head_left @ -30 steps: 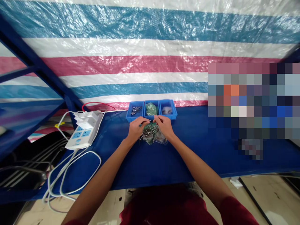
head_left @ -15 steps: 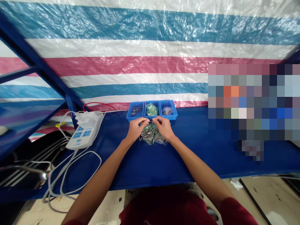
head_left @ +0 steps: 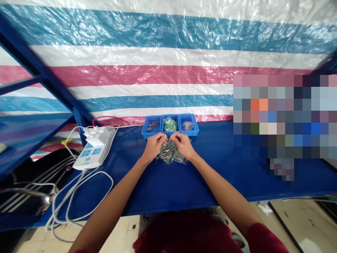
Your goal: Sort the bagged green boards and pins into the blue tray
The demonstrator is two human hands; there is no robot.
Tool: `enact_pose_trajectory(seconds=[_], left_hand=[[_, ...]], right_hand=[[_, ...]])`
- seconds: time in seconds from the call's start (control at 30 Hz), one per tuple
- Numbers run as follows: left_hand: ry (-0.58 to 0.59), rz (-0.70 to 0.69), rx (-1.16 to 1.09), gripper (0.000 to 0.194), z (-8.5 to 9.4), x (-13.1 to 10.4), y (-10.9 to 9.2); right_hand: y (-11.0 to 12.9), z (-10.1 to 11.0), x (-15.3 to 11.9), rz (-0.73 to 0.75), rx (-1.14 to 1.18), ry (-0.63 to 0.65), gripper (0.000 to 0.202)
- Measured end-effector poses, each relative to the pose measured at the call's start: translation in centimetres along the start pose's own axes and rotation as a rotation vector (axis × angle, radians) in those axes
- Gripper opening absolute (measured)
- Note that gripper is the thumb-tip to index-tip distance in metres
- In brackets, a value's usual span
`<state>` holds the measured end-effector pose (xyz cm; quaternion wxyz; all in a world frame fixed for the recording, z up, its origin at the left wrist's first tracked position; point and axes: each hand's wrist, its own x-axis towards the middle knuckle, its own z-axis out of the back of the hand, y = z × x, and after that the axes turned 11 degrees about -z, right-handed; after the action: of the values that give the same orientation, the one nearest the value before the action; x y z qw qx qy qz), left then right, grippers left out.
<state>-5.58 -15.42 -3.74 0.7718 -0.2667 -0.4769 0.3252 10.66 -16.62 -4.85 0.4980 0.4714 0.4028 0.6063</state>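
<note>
My left hand (head_left: pixel 153 147) and my right hand (head_left: pixel 184 145) meet fingertip to fingertip above the table, both closed in a pinch. Between them is a small, thin metal piece (head_left: pixel 169 138), mostly covered by the fingers; its exact kind is too small to make out. Right below lies a heap of slim metal pieces (head_left: pixel 165 151) on green and clear plastic bags (head_left: pixel 181 159). Just beyond the hands stand three joined blue bins: the left bin (head_left: pixel 147 135) holds loose metal pieces, the middle one a green bag (head_left: pixel 170 124), the right one a clear bag (head_left: pixel 187 125).
To the left, a white power strip (head_left: pixel 91 156) with plugs and looped grey cables (head_left: pixel 71 196) rests on the blue table (head_left: pixel 168 196). A striped plastic sheet (head_left: pixel 158 75) hangs behind. Blue metal bars (head_left: pixel 50 84) slant at the left. The right side is pixelated.
The view has shifted slightly. Both hands stay pinched together over the heap, with only a tiny change in finger position.
</note>
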Motion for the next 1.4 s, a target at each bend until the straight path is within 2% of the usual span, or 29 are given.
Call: enact_pose_trajectory(seconds=[0.3, 0.37, 0.43, 0.53, 0.57, 0.6, 0.67, 0.73, 0.9, 0.97, 1.03, 1.23, 1.4], left_hand=[[-0.092, 0.000, -0.016, 0.024, -0.3, -0.1, 0.9], [-0.141, -0.010, 0.007, 0.024, -0.1, 0.1, 0.9], [-0.321, -0.048, 0.082, 0.024, 0.7, 0.5, 0.8], [-0.722, -0.126, 0.316, 0.026, 2.4, 1.5, 1.0], [-0.736, -0.136, 0.412, 0.025, 3.0, 1.8, 1.3], [-0.639, -0.134, 0.493, 0.022, 3.5, 2.0, 1.7], [-0.369, -0.093, 0.631, 0.017, 4.0, 2.2, 2.6], [-0.178, -0.061, 0.721, 0.015, 3.9, 2.0, 3.5], [0.174, -0.209, 0.712, 0.023, 2.3, 0.8, 3.8], [0.269, -0.250, 0.675, 0.027, 2.0, 0.4, 3.5], [0.280, -0.265, 0.653, 0.029, 1.8, 0.2, 3.2], [0.203, -0.309, 0.626, 0.031, 1.6, 0.0, 3.2], [0.173, -0.326, 0.580, 0.031, 1.2, -0.1, 2.9]], right_hand=[[-0.2, -0.3, 0.2, -0.019, 0.018, -0.133, 0.029], [-0.2, -0.2, 0.2, -0.043, 0.028, -0.152, 0.030], [-0.2, -0.1, 0.2, -0.069, 0.027, -0.175, 0.032], [-0.2, 0.2, 0.3, -0.076, -0.004, -0.197, 0.031], [-0.2, 0.3, 0.3, -0.070, -0.021, -0.201, 0.030], [-0.2, 0.4, 0.3, -0.063, -0.042, -0.205, 0.029], [-0.2, 0.4, 0.4, -0.048, -0.104, -0.203, 0.027], [-0.3, 0.4, 0.4, -0.031, -0.226, -0.180, 0.024], [-0.5, 0.5, 0.2, -0.071, -0.683, -0.054, 0.016], [-0.4, 0.5, 0.1, -0.083, -0.789, 0.012, 0.017], [-0.3, 0.5, 0.0, -0.077, -0.846, 0.062, 0.017], [-0.8, 0.5, 0.1, -0.019, -0.910, 0.111, 0.011], [-1.4, 0.7, 0.5, 0.027, -0.879, 0.051, 0.006]])
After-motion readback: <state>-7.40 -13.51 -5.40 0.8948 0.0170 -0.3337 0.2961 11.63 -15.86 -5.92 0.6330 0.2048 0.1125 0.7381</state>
